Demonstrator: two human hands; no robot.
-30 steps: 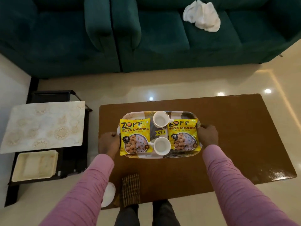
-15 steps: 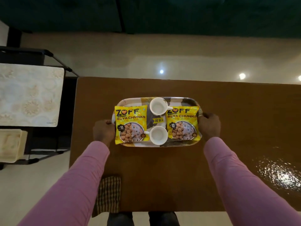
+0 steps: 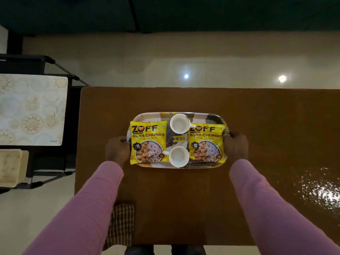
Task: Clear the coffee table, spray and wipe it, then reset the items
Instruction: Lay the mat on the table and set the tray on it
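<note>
So the tray (image 3: 150,115) sits roughly in the middle of the brown counter (image 3: 184,199), toward its left half. I honestly can't tell whether it's resting on the wood or lifted a hair off it. The left hand (image 3: 117,150) is curled round the left short end and the right hand (image 3: 236,148) round the right short end, both clamped on the rim.

That's the right place to hold it, imo. The tray looks stiff and thin, probably melamine or plastic, so it won't flex, but nothing on it is fixed down. The far cup (image 3: 180,123) and the near cup (image 3: 178,156) look like ceramic and seem empty. They're light but breakable, and on a glossy tray they'll likely skate if it tips. The left packet (image 3: 148,142) and the right packet (image 3: 207,142) are light, soft and slick, and each one hangs a bit over the near rim, so they'd go first.

My guess: total weight is small, and keeping it level matters more than grip strength. There's a wet-looking shine (image 3: 322,190) on the right of the counter, and a checked cloth (image 3: 121,223) hangs over the near edge.
</note>
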